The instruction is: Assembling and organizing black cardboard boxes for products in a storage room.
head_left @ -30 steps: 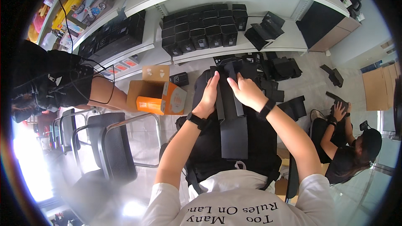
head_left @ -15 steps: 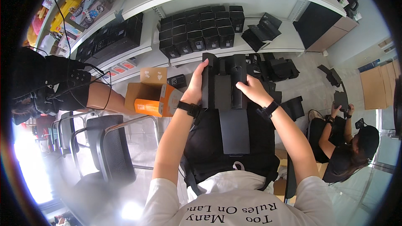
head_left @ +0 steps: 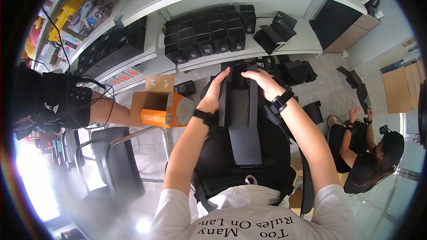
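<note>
A partly folded black cardboard box is held over my lap, its side walls standing up and a long flap stretching toward me. My left hand grips the left wall, thumb at its far end, with most fingers hidden behind the card. My right hand is closed on the far right corner, thumb over the top edge; the undersides of its fingers are out of sight. Beneath the box lies a black backpack on my lap. Both wrists wear black bands.
Stacked black boxes and unfolded black card occupy the shelf ahead. More black card lies on the floor. An open orange-and-brown carton stands left, near a chair and another person's leg. At right, a seated person handles black card.
My right hand has shifted to the far end of the box, and its thumb now presses the far corner. The side walls stand closer together. The seated person's hands have moved slightly.
</note>
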A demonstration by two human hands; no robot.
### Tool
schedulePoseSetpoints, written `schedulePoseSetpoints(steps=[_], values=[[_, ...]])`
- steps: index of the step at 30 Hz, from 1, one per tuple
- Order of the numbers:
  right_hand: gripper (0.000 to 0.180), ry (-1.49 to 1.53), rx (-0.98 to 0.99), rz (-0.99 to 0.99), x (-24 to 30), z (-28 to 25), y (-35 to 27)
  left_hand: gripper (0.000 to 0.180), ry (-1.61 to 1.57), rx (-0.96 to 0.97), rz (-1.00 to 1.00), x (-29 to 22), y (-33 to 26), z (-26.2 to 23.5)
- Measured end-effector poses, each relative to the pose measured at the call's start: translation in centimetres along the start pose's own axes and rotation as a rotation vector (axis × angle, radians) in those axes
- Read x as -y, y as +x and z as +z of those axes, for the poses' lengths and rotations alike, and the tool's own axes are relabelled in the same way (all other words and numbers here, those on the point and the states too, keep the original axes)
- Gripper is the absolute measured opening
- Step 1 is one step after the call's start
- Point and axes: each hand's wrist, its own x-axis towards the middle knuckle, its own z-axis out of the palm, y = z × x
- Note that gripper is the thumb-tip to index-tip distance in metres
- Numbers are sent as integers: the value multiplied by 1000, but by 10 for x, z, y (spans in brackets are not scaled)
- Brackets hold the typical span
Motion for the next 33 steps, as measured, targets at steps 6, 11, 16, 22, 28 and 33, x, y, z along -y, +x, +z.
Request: schedulePoseSetpoints(steps=[6, 11, 16, 22, 28, 33], values=[[21, 69, 118, 36, 2, -11, -1, 34, 22, 56, -77, -7, 9, 1], [36, 171, 24, 132, 1, -14, -8, 40, 7, 98, -84, 3, 12, 11], [43, -24, 60, 97, 9, -24, -17, 38, -31, 3, -4, 0, 4, 10], [31, 34, 13, 164, 9, -26, -23, 42, 100, -2, 62, 2, 4, 5], [29, 125, 54, 83, 0, -32, -23, 46, 243, -72, 122, 7, 0, 4], [38, 517, 7, 288, -7, -56, -24, 52, -123, 140, -42, 0, -20, -9]])
